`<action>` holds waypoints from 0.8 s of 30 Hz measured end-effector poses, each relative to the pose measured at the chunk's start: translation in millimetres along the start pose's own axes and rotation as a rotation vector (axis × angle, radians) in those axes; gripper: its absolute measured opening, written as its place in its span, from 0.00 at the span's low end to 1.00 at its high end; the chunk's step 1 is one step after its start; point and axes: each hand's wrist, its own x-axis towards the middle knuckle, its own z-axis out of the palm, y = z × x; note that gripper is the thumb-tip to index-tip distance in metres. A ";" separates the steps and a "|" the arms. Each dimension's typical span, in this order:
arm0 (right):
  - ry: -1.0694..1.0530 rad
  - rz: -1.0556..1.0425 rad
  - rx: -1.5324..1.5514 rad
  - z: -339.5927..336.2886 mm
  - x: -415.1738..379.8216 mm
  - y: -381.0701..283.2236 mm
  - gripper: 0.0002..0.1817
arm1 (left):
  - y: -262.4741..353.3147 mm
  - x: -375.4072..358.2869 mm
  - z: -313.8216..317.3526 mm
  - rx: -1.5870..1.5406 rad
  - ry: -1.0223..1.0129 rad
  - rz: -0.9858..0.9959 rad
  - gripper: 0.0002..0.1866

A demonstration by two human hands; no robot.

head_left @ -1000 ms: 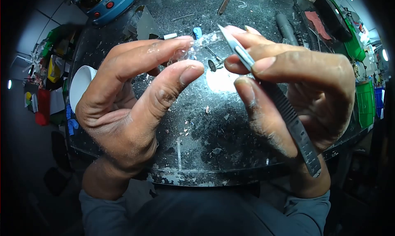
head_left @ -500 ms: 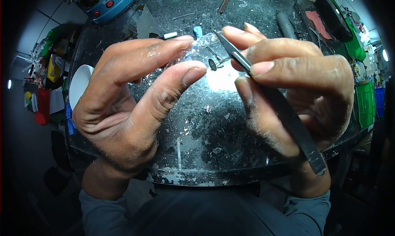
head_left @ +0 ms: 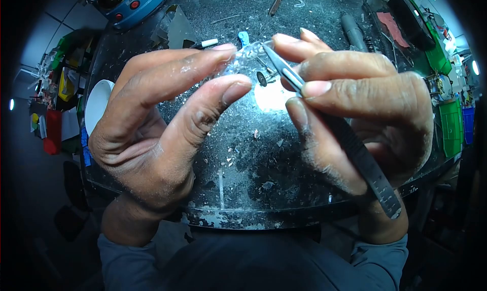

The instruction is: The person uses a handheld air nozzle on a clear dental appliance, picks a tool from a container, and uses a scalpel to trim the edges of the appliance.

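My left hand (head_left: pixel 157 123) pinches a clear plastic dental aligner (head_left: pixel 247 52), thin and bumpy, between thumb and fingers; part of it is hidden behind the fingertips. My right hand (head_left: pixel 370 96) is closed around a dark-handled scalpel (head_left: pixel 362 156), its thumb and index finger near the base of the silver blade. The blade slants up and left, with its tip right at the aligner's upper right edge. Raised fingers of my right hand are at the aligner's right end. Behind the hands, a small dark disc on a metal shank (head_left: pixel 261 78) shows near a bright light spot.
A dark, scuffed workbench (head_left: pixel 253 184) strewn with shavings lies below. A white bowl (head_left: pixel 99 106) is at left, beneath a blue machine (head_left: pixel 139 4) farther back. A white stick (head_left: pixel 209 42), a blue scrap (head_left: pixel 243 38), a grey handpiece (head_left: pixel 351 30) and a red sheet (head_left: pixel 392 30) lie behind.
The scalpel has turned slightly, so its blade now catches more light. My right hand has shifted a little left, while my left hand has barely moved.
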 end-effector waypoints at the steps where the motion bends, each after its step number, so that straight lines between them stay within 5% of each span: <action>1: 0.082 0.042 0.023 4.7 -1.0 -2.4 0.17 | 0.2 -0.1 -0.1 0.000 -0.002 -0.002 0.12; 4: 0.241 0.084 0.117 8.9 0.5 0.6 0.13 | 1.5 -0.8 0.3 -0.010 -0.003 -0.022 0.12; 8: 0.085 0.077 0.068 2.2 -2.2 -0.6 0.14 | 3.2 -0.5 1.0 0.007 -0.008 -0.037 0.12; 10: 0.281 0.139 0.136 8.1 -2.7 -2.3 0.14 | 2.9 -0.8 0.9 0.015 -0.012 -0.037 0.12; 18: 0.187 0.247 0.081 -1.4 -3.1 -6.6 0.12 | 1.1 -1.8 3.4 -0.030 -0.013 -0.055 0.12; 24: 0.193 0.223 0.120 -7.5 2.5 2.3 0.22 | -1.9 1.0 3.8 0.019 -0.032 0.024 0.12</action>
